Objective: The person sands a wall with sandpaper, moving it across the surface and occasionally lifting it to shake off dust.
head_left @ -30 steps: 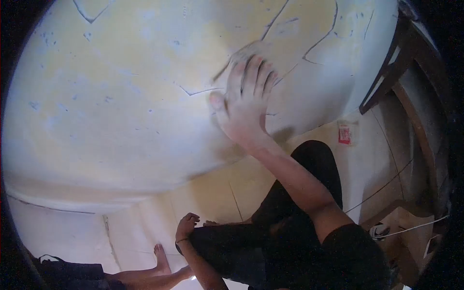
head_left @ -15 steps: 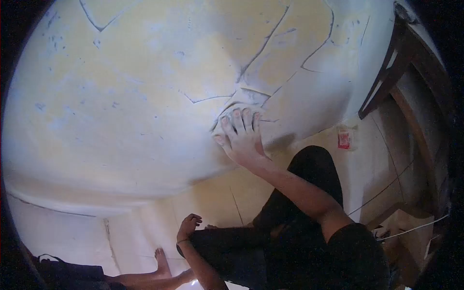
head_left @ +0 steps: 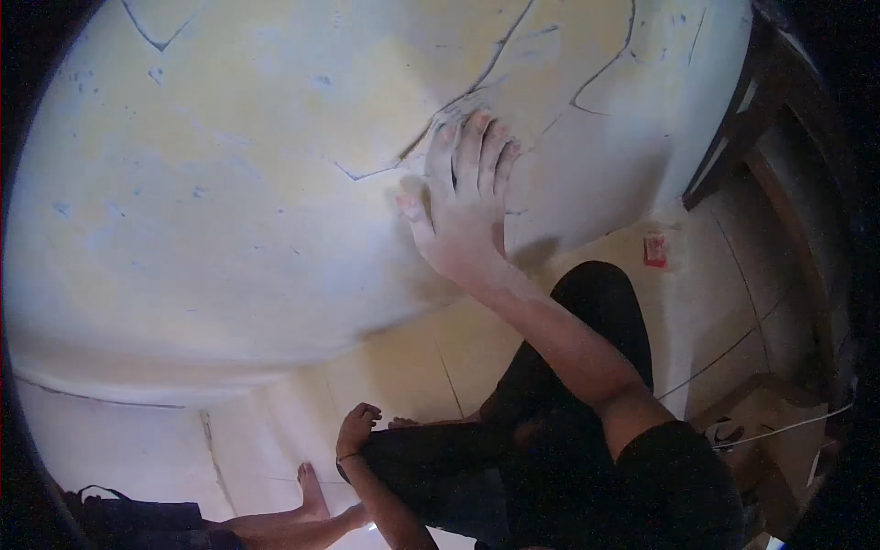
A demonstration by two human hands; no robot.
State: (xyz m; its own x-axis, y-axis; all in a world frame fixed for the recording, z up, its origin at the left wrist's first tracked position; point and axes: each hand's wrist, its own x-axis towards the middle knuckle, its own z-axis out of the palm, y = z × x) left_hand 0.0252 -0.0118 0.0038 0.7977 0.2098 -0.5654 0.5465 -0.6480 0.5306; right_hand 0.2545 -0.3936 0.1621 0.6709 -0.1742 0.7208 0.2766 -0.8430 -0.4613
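Note:
My right hand [head_left: 463, 206], pale with dust, presses flat against the pale wall [head_left: 229, 211] with its fingers stretched upward. A thin sheet that looks like sandpaper [head_left: 414, 147] lies under the fingers; its edge shows to their left and most of it is hidden. Dark cracks [head_left: 504, 55] run across the wall above the fingertips. My left hand [head_left: 359, 426] rests on my bent knee, its fingers loosely curved and nothing seen in them. A dark band circles that wrist.
A small red-and-white packet [head_left: 654, 250] lies on the tiled floor [head_left: 412, 376]. Dark wooden furniture [head_left: 779, 110] stands at right, above a cardboard box [head_left: 779, 431] and white cable [head_left: 793, 428]. Another person's bare foot [head_left: 312, 490] and dark clothing [head_left: 137, 522] show at lower left.
My right hand has slid up the wall with the sheet, its fingers now longer and nearer the upper crack. My left hand stays on the knee. The view has shifted slightly.

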